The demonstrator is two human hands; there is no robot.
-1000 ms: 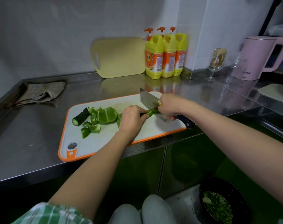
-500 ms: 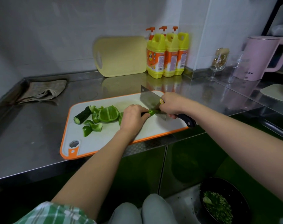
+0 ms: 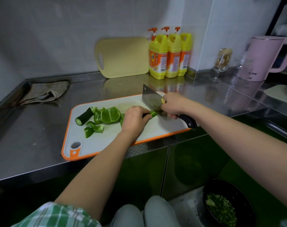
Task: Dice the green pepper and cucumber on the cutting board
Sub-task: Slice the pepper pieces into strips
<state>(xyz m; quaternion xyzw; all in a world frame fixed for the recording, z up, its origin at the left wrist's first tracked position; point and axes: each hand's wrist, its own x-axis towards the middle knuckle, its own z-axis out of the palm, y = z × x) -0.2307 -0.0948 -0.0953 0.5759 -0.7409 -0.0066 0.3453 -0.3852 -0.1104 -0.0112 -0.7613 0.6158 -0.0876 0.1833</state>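
Green pepper strip (image 3: 153,114) lies mid-board on the orange-rimmed cutting board (image 3: 106,141), pinned under the curled fingertips of the left hand (image 3: 134,118). At its 3 o'clock the right hand (image 3: 172,104) wraps the cleaver (image 3: 151,100), blade meeting the strip. Larger pepper pieces (image 3: 110,115) and a cucumber stub (image 3: 84,116) sit toward the board's 9 o'clock. Waxy, curved skin likely slips, so press it flat, knuckles forward. The cucumber looks firmer but may roll.

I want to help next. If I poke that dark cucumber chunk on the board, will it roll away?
Probably a little: the cucumber chunk looks round and lies on its side. The pepper pieces beside it might block it. It looks straight, so likely stiff.
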